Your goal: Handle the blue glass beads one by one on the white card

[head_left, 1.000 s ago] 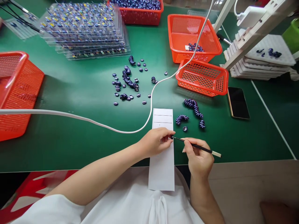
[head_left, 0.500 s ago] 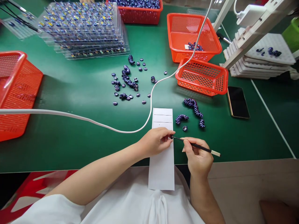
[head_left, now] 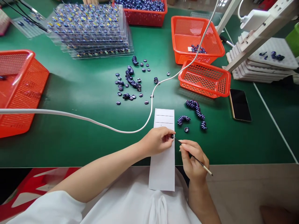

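Bare green mat lies open left of the hands, under the white cable. Right: bead clusters, phone. Baskets block farther back.

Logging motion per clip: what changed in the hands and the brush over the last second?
The right hand swung the thin brush: its tail end dropped toward the person, from pointing right to slanting down-right, tip kept at the bead. The left hand still pinches the small dark bead over the white card. Loose beads unmoved.
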Demonstrator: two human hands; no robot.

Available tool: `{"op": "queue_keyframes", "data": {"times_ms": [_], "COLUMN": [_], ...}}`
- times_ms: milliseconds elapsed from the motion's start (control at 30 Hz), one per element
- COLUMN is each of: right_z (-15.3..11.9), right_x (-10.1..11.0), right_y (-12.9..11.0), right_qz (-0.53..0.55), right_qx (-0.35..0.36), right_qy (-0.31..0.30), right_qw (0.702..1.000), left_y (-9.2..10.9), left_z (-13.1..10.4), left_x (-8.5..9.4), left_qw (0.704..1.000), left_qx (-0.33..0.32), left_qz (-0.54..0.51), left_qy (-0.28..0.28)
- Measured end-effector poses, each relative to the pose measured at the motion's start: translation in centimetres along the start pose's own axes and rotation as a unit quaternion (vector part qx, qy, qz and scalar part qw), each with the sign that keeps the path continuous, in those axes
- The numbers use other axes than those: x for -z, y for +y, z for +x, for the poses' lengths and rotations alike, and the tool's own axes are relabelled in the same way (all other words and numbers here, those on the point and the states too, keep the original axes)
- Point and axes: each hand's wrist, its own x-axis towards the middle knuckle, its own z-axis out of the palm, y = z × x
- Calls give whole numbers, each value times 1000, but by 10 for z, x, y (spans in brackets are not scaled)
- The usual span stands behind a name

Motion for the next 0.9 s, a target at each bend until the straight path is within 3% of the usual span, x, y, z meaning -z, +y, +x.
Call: {"op": "queue_keyframes", "data": {"times_ms": [200, 333, 633, 900], "right_z": [0, 0, 0, 1], "right_x": [-4, -5, -6, -6], "right_y": [-3, -3, -2, -4], "right_qz": [48, 74, 21, 52], "right_qx": [-77, -106, -134, -136], "right_qy": [96, 85, 66, 88], "right_qw": [991, 988, 989, 986], "left_y": [-1, -2, -3, -1], "left_z": [0, 0, -2, -1], "left_x": [0, -1, -3, -3], "left_qw": [1000, 1000, 1000, 1000], "left_qx": [5, 1, -10, 3], "left_qz": [-2, -4, 12, -4], "left_qy": [-6, -5, -6, -3]}}
